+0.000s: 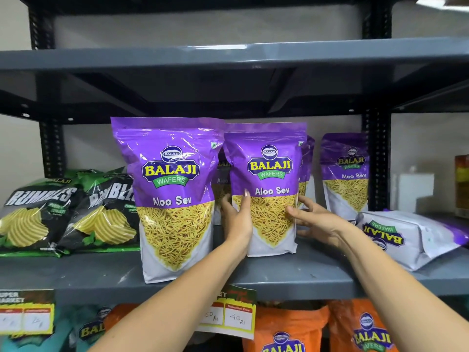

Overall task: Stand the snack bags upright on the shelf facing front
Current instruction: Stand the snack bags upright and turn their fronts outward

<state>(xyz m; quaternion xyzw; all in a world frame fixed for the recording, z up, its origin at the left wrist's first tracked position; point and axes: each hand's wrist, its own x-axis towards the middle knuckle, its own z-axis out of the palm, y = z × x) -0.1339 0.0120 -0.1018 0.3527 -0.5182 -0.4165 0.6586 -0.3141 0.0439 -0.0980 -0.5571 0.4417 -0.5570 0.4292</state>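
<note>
A purple Aloo Sev bag (266, 174) stands upright on the grey shelf (101, 275), facing front. My left hand (237, 219) clasps its left edge and my right hand (314, 222) presses its right edge. A larger-looking purple bag (172, 199) stands upright at the shelf front, just left of it. More purple bags are partly hidden behind the held one. Another purple bag (346, 174) stands upright at the back right. One purple bag (406, 240) lies flat on the shelf at the right, its print upside down.
Two black-and-green Rumbles chip bags (63, 212) lean back at the left. Orange bags (291, 329) and teal bags fill the shelf below, behind price tags (228, 318). A black upright post (375, 161) stands at the right, and an upper shelf hangs overhead.
</note>
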